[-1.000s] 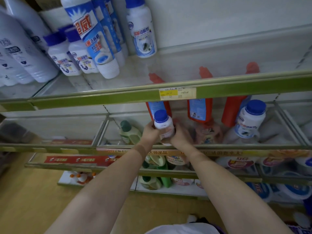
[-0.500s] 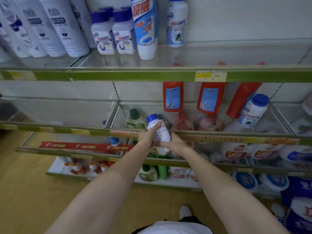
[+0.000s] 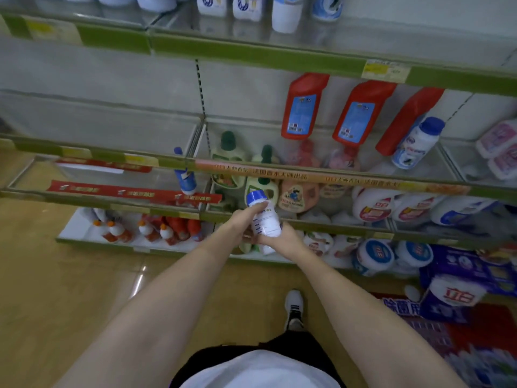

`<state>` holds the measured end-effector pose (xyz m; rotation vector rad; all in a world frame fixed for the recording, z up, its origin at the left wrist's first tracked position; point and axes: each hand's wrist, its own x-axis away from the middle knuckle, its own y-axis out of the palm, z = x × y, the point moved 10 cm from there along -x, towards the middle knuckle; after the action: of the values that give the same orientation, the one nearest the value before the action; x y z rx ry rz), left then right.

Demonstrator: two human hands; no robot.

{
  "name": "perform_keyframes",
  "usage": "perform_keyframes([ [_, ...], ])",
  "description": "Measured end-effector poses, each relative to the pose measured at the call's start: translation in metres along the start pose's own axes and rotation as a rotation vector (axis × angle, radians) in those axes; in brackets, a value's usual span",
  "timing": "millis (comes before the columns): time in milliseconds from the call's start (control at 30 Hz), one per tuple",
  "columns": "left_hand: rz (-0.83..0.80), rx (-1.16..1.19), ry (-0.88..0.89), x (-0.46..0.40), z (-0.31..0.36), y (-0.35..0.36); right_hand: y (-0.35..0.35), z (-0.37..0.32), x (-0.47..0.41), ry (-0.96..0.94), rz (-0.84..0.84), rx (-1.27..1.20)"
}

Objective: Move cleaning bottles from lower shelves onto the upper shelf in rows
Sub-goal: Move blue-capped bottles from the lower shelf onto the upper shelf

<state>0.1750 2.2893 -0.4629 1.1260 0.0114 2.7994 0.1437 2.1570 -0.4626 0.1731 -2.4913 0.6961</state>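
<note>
Both bare forearms reach forward from the near edge and converge at the middle. The left hand [image 3: 242, 219] has its fingers curled round the upper part of a bottle [image 3: 264, 217], just below its cap. The right hand [image 3: 282, 240] cups the lower part from beneath; its fingers seem wrapped behind, though mostly hidden.
</note>
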Motion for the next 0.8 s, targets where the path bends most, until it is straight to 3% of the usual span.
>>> perform_keyframes([
  [167, -0.053, 0.043, -0.055, 0.009, -0.027, -0.002, 0.017, 0.022, 0.019, 0.034, 0.047, 0.225],
  [467, 0.049, 0.076, -0.040, 0.017, -0.033, -0.023, 0.026, 0.022, 0.032, 0.008, -0.114, 0.067],
  [800, -0.104, 0.314, 0.038, 0.027, -0.014, -0.014, 0.038, 0.013, 0.032, 0.063, -0.174, -0.248],
])
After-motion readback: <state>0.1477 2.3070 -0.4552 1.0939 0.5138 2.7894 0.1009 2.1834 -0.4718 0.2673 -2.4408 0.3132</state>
